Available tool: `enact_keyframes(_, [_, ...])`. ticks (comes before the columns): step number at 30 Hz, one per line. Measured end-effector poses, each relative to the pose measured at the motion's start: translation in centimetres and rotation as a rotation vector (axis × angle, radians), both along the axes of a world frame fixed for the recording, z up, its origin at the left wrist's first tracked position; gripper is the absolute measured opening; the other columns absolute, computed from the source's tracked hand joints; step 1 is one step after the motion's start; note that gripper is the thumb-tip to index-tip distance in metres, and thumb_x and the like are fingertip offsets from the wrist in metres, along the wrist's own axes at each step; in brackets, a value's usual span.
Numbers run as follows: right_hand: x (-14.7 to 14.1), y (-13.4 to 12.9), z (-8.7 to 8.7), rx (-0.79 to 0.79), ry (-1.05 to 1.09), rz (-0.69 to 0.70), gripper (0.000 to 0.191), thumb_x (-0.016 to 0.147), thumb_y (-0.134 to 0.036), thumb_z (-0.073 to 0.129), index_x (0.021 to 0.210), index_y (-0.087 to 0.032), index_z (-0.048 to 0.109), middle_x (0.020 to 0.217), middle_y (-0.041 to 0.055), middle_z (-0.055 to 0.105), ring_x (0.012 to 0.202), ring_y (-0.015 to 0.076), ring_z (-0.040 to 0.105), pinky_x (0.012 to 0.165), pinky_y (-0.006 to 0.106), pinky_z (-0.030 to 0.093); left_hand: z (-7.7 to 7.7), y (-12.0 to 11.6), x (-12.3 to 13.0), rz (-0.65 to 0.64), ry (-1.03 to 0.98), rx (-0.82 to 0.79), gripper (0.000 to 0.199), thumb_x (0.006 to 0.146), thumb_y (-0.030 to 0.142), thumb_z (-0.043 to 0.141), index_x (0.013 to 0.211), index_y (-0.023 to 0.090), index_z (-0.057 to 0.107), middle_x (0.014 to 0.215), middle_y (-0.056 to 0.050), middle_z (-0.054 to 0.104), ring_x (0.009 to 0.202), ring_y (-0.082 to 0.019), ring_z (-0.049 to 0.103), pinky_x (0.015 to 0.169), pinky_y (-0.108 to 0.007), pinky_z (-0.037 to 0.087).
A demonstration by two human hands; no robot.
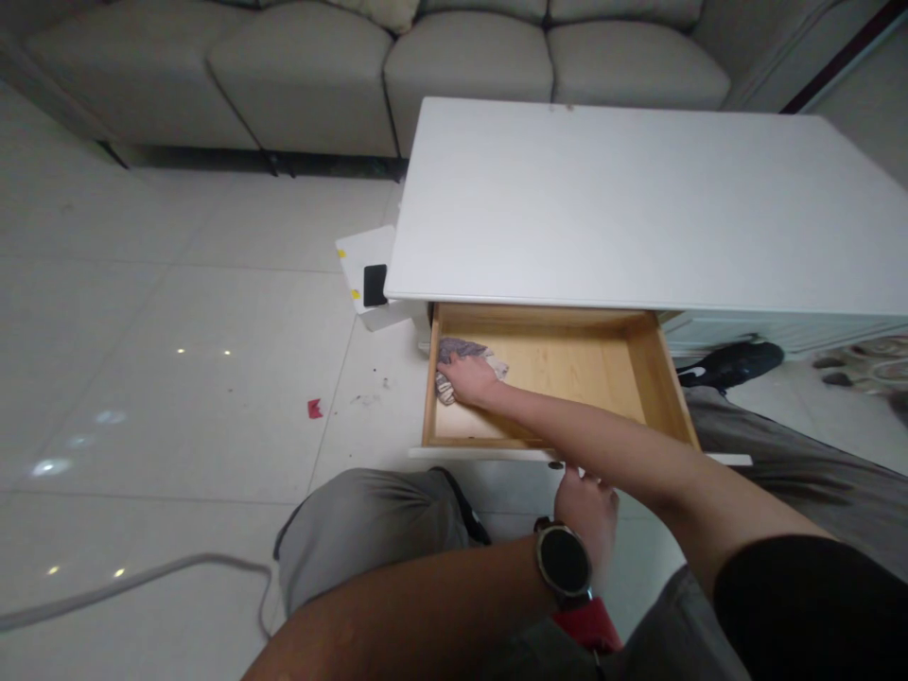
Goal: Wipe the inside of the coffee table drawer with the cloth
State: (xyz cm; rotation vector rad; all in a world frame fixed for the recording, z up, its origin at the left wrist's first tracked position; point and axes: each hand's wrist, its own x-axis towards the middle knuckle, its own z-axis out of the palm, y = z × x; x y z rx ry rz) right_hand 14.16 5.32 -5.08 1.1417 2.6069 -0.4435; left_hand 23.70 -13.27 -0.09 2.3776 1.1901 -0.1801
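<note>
My right hand reaches into the pulled-out wooden drawer and presses on a crumpled grey and beige cloth in its left corner. My fingers are closed around part of the cloth. Below the drawer front, close to a small dark knob, is my left hand, its fingers curled. My right forearm hides some of it, and whatever those fingers grip is out of sight. A round dark watch sits on my left wrist.
The drawer belongs to a white table. Left of it, a white box with a black flat object stands on the tiled floor. A red scrap, a grey hose, a sofa and a black shoe surround the area.
</note>
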Motion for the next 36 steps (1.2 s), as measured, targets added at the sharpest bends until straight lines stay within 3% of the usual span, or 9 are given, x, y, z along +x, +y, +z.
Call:
enact_keyframes(6, [2.2, -4.0, -0.8, 0.014, -0.002, 0.254, 0.034, 0.094, -0.016, 0.051, 0.126, -0.021, 0.061, 0.122, 0.017, 0.062, 0.092, 0.0268, 0.069, 0.076, 0.041, 0.055, -0.3, -0.4, -0.6, -0.07, -0.086, 0.112, 0.035, 0.092, 0.007, 0.052, 0.117, 0.019, 0.073, 0.102, -0.012, 0.075, 0.096, -0.023, 0.068, 0.087, -0.046, 0.055])
enact_keyframes(9, [3.4, -2.5, -1.1, 0.046, 0.004, 0.214, 0.04, 0.096, -0.015, 0.046, 0.132, -0.027, 0.059, 0.131, 0.0147, 0.057, 0.105, 0.029, 0.065, 0.079, 0.041, 0.054, -0.2, -0.3, -0.4, -0.099, -0.05, 0.18, 0.043, 0.097, 0.005, 0.04, 0.117, 0.02, 0.074, 0.111, -0.012, 0.074, 0.108, -0.022, 0.065, 0.094, -0.049, 0.053])
enact_keyframes(12, [6.0, 1.1, -1.3, 0.099, -0.035, 0.059, 0.048, 0.097, -0.013, 0.042, 0.139, -0.034, 0.053, 0.142, 0.0131, 0.049, 0.129, 0.0342, 0.049, 0.083, 0.042, 0.053, 0.1, -0.2, -0.5, -0.11, -0.013, 0.254, 0.049, 0.1, 0.007, 0.032, 0.122, 0.022, 0.073, 0.129, -0.011, 0.068, 0.126, -0.023, 0.057, 0.104, -0.057, 0.048])
enact_keyframes(15, [10.5, 4.3, -1.5, 0.111, -0.092, -0.081, 0.052, 0.096, -0.015, 0.045, 0.144, -0.032, 0.049, 0.144, 0.0146, 0.045, 0.128, 0.0334, 0.046, 0.088, 0.043, 0.051, 0.3, -0.3, -0.8, -0.103, -0.003, 0.365, 0.042, 0.103, 0.019, 0.036, 0.126, 0.021, 0.071, 0.144, -0.009, 0.059, 0.138, -0.028, 0.048, 0.114, -0.059, 0.042])
enact_keyframes(18, [16.6, 5.8, -2.0, 0.087, -0.132, -0.046, 0.056, 0.092, -0.018, 0.052, 0.147, -0.03, 0.048, 0.145, 0.0157, 0.043, 0.128, 0.0342, 0.043, 0.094, 0.045, 0.047, 0.1, -0.6, -1.0, -0.07, 0.03, 0.512, 0.043, 0.103, 0.023, 0.037, 0.13, 0.021, 0.07, 0.151, -0.008, 0.053, 0.138, -0.03, 0.048, 0.114, -0.059, 0.043])
enact_keyframes(23, [27.6, 5.1, -2.6, 0.109, -0.279, -0.234, 0.063, 0.088, -0.024, 0.057, 0.149, -0.028, 0.046, 0.146, 0.0182, 0.041, 0.126, 0.0368, 0.043, 0.097, 0.049, 0.045, -0.3, -0.8, -1.1, -0.062, 0.014, 0.543, 0.044, 0.102, 0.022, 0.037, 0.13, 0.023, 0.071, 0.151, -0.007, 0.053, 0.137, -0.03, 0.049, 0.113, -0.057, 0.045])
enact_keyframes(26, [31.5, 4.5, -2.8, 0.131, -0.346, -0.297, 0.066, 0.084, -0.029, 0.062, 0.148, -0.025, 0.047, 0.146, 0.0195, 0.041, 0.127, 0.0399, 0.041, 0.097, 0.052, 0.044, -0.4, -0.7, -1.2, -0.051, 0.007, 0.535, 0.044, 0.103, 0.024, 0.037, 0.132, 0.023, 0.07, 0.151, -0.007, 0.053, 0.137, -0.03, 0.049, 0.114, -0.055, 0.044])
enact_keyframes(30, [31.5, 4.6, -3.2, 0.13, -0.377, -0.313, 0.078, 0.076, -0.032, 0.07, 0.149, -0.026, 0.044, 0.149, 0.0196, 0.039, 0.129, 0.0427, 0.04, 0.098, 0.054, 0.042, -0.4, -0.8, -1.2, -0.06, 0.014, 0.531, 0.044, 0.103, 0.024, 0.037, 0.13, 0.025, 0.071, 0.15, -0.005, 0.054, 0.138, -0.029, 0.049, 0.115, -0.054, 0.044])
enact_keyframes(36, [29.8, 4.9, -3.3, 0.131, -0.388, -0.278, 0.079, 0.076, -0.033, 0.068, 0.151, -0.025, 0.043, 0.15, 0.0199, 0.038, 0.128, 0.0434, 0.042, 0.099, 0.053, 0.041, -0.5, -0.9, -0.8, -0.035, 0.023, 0.533, 0.044, 0.103, 0.028, 0.036, 0.133, 0.025, 0.069, 0.151, -0.005, 0.053, 0.138, -0.03, 0.048, 0.115, -0.056, 0.044])
